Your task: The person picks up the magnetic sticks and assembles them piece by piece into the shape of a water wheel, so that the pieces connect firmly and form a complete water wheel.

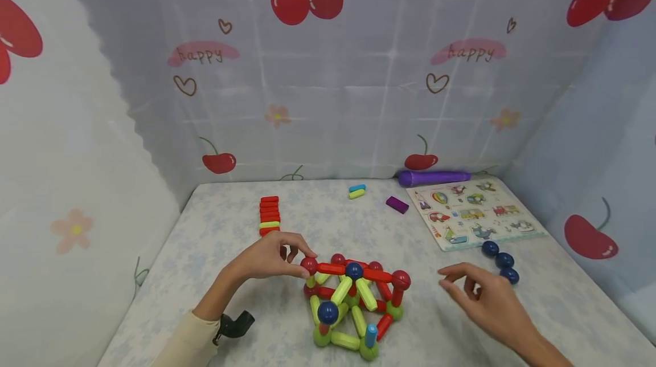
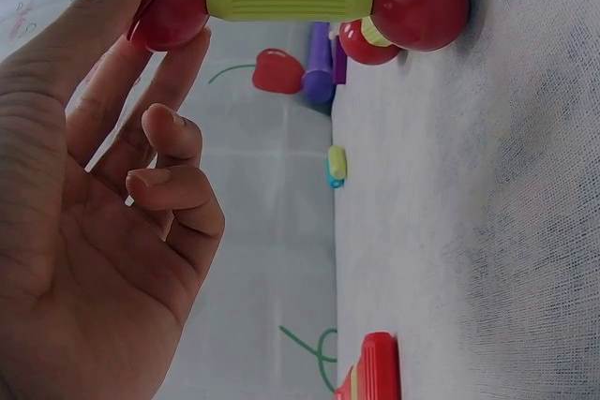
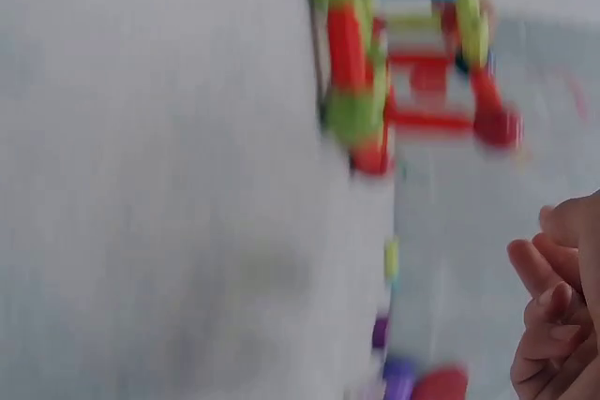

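- Left hand (image 1: 269,256): thumb and forefinger pinch the red ball (image 1: 308,265) at the frame's (image 1: 353,304) far-left corner.
- Right hand (image 1: 487,298): loosely curled, holding nothing, right of the frame.
- Handling (judged): light, rigid, smooth plastic; joints likely separate easily, so grip at balls.

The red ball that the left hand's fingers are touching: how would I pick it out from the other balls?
Find the stick-and-ball structure in the middle of the table. The red ball caps its upper left corner, at the end of a red stick. It alone has the left hand on it.
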A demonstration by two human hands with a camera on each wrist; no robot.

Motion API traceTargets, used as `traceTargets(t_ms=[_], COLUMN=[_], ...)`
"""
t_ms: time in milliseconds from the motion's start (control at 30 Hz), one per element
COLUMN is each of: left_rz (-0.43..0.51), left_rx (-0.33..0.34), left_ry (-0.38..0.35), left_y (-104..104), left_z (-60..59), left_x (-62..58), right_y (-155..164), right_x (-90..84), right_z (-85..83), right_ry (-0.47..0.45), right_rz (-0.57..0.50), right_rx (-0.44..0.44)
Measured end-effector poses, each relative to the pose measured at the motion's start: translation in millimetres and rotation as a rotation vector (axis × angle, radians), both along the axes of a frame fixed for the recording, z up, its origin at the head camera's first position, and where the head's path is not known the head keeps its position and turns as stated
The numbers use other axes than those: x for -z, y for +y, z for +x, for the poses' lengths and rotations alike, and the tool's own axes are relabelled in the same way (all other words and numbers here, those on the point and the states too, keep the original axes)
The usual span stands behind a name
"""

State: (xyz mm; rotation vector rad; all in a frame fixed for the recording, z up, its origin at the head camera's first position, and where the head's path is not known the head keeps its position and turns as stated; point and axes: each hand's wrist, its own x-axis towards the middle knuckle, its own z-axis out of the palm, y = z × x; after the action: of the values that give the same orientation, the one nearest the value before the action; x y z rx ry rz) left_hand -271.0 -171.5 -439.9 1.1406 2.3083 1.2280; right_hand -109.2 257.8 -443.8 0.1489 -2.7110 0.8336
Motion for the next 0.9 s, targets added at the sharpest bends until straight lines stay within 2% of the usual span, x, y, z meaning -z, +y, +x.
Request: traceTargets(t_ms=[100,167,267,367,467,600,800,900], left_rz=[0.006,0.008,0.011,0.014,0.018,0.015,0.000,0.000], left_rx=[-0.004,-0.004,0.002,0.005,0.007,0.006,0.000,-0.004], left_ry=[0.000,0.002,0.005,0.006,0.016,0.019,0.003,0.002], left_y=[-1,-1,-1,-1,-2,-2,-1,-1], left_z=[-0.3,-0.3,-0.2,-0.4,-1.1,-1.5,-1.0,-1.0], left_x=[-0.6,-0.4,0.5,0.5,0.5,0.0,0.1,0.3], right_y=[48,80,119,143,152,154,150,137], right_x=[8.3,16.3,27.0,34.6,40.8,46.6,47.9,40.9], right_z=[-10.8,-13.0,-12.1,-11.3,-14.4,-19.1,-17.6,-15.2], right_ry=[0.093,0.112,0.076,-0.010,-0.122,-0.215,-0.277,-0.256], right_rz=[0.093,0.136,0.180,0.226,0.254,0.272,0.252,0.241], right_rx=[0.108,0.164,0.232,0.262,0.258,0.263,0.258,0.238])
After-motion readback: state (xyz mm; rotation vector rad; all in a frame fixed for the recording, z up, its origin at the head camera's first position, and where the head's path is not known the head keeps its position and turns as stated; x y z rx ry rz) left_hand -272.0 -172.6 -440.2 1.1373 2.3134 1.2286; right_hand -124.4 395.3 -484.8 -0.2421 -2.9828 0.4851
